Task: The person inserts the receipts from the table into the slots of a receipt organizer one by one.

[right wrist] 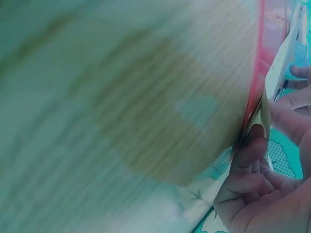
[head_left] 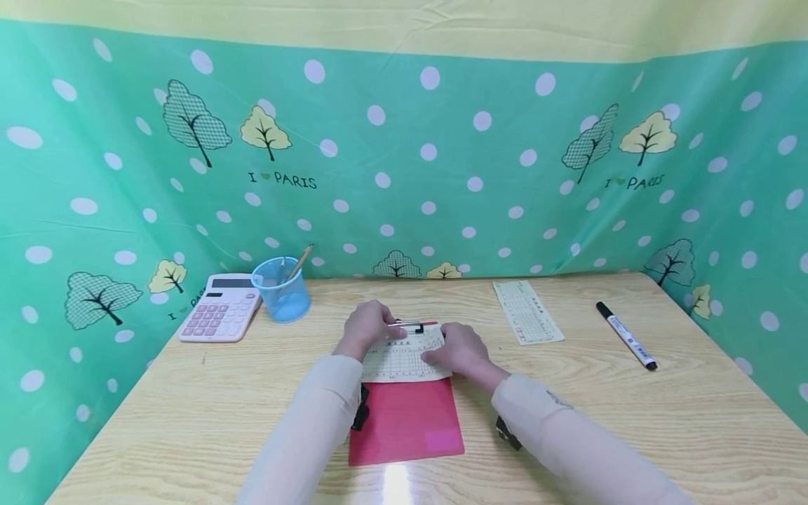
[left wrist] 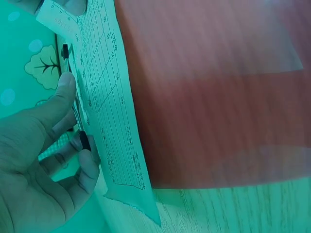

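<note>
A red clipboard (head_left: 407,421) lies on the table, with a printed paper form (head_left: 404,362) across its upper part. At its top edge is a thin metal clip (left wrist: 77,114) with black ends. My left hand (head_left: 366,330) grips this clip, the thumb (left wrist: 64,92) on the metal bar and the other fingers around its near black end. My right hand (head_left: 466,352) pinches the form's right edge between thumb and fingers; in the right wrist view the paper curls up there. What lies under the form is hidden.
Back left stand a pink and white calculator (head_left: 221,308) and a blue mesh pen cup (head_left: 287,298) with a pencil (head_left: 300,261). Another printed form (head_left: 529,313) lies back right, beside a black-and-white marker (head_left: 627,337). A green patterned curtain (head_left: 404,175) closes off the table's back.
</note>
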`<state>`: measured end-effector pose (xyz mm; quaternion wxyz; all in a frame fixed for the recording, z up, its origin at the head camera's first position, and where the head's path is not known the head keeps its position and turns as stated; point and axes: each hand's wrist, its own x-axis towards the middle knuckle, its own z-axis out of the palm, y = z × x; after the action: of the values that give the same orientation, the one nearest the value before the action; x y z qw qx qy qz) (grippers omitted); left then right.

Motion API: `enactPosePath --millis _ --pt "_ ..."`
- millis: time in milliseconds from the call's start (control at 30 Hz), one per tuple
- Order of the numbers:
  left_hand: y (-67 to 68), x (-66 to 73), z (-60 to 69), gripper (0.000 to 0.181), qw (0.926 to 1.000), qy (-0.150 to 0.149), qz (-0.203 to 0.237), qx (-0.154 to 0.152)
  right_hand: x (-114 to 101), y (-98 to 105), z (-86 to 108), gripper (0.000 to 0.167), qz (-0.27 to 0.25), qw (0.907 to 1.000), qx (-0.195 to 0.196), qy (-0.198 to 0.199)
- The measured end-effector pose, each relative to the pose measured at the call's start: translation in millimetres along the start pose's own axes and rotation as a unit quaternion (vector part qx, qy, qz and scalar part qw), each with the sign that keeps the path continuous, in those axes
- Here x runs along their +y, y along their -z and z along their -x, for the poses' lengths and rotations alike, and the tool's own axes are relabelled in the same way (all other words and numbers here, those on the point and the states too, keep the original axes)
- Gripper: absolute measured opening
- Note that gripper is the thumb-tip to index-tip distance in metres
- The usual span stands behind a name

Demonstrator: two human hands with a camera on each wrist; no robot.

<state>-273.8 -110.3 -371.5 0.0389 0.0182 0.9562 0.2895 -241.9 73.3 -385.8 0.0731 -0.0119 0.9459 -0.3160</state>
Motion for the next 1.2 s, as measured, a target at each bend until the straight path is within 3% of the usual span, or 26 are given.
enactPosePath --millis 667,1200 --pt "-2.5 -2.6 -2.7 0.030 0.9998 -0.011 -0.019 -0.003 -3.0 6.7 -11.6 0.036 -0.012 0.9993 -0.031 -0.017" --pt "-8.5 -3.1 -5.2 0.025 0.9993 -0.023 -0.023 0.016 1.3 3.9 -15.9 0.045 -0.042 0.9986 -0.026 -0.020"
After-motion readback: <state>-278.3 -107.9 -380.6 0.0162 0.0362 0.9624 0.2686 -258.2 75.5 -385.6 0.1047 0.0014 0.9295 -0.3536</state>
